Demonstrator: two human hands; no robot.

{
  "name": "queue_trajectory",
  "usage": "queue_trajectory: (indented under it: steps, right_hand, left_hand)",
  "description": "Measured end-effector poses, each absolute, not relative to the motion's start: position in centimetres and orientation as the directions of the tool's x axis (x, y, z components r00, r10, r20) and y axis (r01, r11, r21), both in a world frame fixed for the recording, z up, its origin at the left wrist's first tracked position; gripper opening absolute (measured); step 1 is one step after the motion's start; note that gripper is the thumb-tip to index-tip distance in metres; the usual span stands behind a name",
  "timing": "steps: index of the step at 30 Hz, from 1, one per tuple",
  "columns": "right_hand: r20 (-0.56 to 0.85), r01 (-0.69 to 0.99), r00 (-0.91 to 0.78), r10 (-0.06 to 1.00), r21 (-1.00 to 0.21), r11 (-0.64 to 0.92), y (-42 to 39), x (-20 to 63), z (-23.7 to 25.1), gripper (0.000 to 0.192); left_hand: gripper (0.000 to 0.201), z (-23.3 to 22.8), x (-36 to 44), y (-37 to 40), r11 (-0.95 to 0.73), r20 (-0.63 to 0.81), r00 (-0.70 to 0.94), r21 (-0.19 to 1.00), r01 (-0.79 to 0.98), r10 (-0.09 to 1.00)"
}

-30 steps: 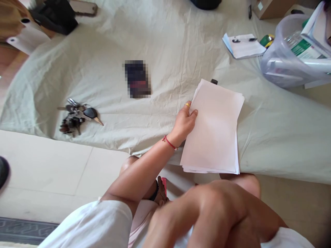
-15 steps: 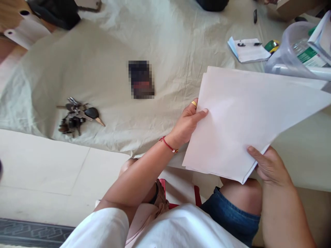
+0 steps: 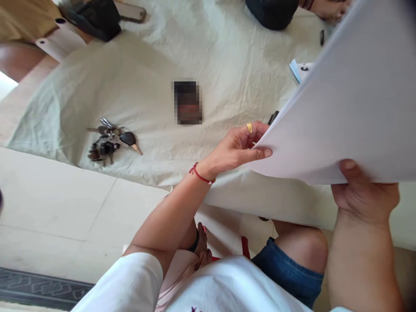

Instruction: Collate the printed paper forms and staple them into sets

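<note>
White sheets of paper (image 3: 351,99), stacked together, are lifted and tilted above the right side of the table. My left hand (image 3: 242,145) pinches their left edge, thumb on the near face and the fingers partly hidden behind. At the lower edge my right hand (image 3: 364,186) grips the sheets, its thumb on top and its fingers underneath. Just behind the left fingertips a small black object (image 3: 273,117) shows in part; its kind is unclear.
On the cloth-covered table (image 3: 146,78) lie a bunch of keys (image 3: 112,141) and a blurred-out dark rectangular item (image 3: 188,103). Black bags (image 3: 273,13) and a phone (image 3: 131,12) are at the back. A folded paper (image 3: 300,70) is partly behind the sheets. Another person's hand (image 3: 334,8) shows at top right.
The sheets have been raised and tilted up, now covering the plastic basket on the right. My right hand has moved up and rightward; my left hand keeps its edge.
</note>
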State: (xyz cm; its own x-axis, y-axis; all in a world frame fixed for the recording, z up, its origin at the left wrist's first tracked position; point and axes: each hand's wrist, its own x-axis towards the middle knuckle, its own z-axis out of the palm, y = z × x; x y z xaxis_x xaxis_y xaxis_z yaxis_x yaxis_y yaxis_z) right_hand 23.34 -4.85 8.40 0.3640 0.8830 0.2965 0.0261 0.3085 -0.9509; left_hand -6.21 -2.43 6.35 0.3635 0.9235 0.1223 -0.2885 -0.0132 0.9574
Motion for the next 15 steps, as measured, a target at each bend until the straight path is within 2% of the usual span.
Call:
queue_trajectory:
  steps: [2, 5, 8, 10, 12, 15]
  right_hand:
    - [0.346, 0.031, 0.373, 0.861, -0.932, 0.361, -4.3, 23.5, 8.8, 0.049]
    - [0.341, 0.073, 0.304, 0.889, -0.939, 0.335, -4.0, 24.2, 8.4, 0.052]
    - [0.288, 0.13, 0.236, 0.928, -0.956, 0.263, -4.4, 24.6, 7.5, 0.048]
    - [0.246, 0.097, 0.233, 0.941, -0.968, 0.229, -4.8, 24.5, 6.9, 0.046]
    - [0.207, 0.047, 0.229, 0.951, -0.978, 0.202, -5.2, 24.3, 6.4, 0.052]
    - [0.138, 0.062, 0.254, 0.957, -0.99, 0.126, -5.7, 24.0, 5.9, 0.059]
  left_hand:
    - [0.04, 6.6, -6.4, -2.8, -0.006, 0.101, 0.386, 0.971, -0.239, 0.917]
    - [0.036, 6.7, -6.8, -2.8, -0.026, 0.089, 0.381, 0.986, -0.165, 0.92]
    - [0.035, 6.6, -7.3, -2.3, -0.09, 0.152, 0.425, 0.982, -0.163, 0.892]
    - [0.035, 6.4, -7.6, -2.1, -0.109, 0.181, 0.468, 0.978, -0.176, 0.865]
    - [0.034, 6.3, -7.8, -1.9, -0.098, 0.166, 0.488, 0.982, -0.161, 0.857]
    - [0.035, 5.9, -7.7, -1.9, -0.077, 0.122, 0.485, 0.991, -0.112, 0.866]
